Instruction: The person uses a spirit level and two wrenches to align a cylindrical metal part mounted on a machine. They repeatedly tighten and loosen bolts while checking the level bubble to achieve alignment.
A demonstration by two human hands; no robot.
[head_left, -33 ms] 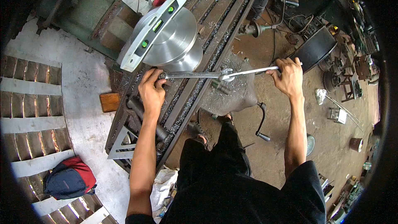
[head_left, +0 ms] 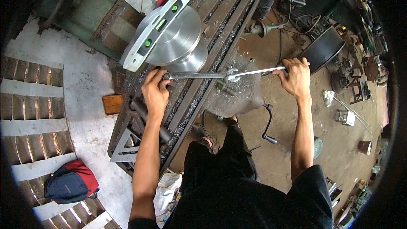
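no shift between frames. your left hand (head_left: 156, 90) is closed on the spanner (head_left: 199, 75) head beside the disc (head_left: 178, 38); your right hand (head_left: 295, 76) grips the extension spanner (head_left: 258, 71). turning appears underway, not finished.

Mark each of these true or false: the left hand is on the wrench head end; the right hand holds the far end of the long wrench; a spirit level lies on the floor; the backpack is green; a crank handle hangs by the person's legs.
1. The left hand grips one end of the wrenches on the slotted machine table. True.
2. The right hand holds the other, far end. True.
3. A spirit level lies on the floor. False: the spirit level rests across the round metal disc.
4. The backpack is green. False: the backpack is red and dark blue.
5. A crank handle hangs by the person's legs. True.
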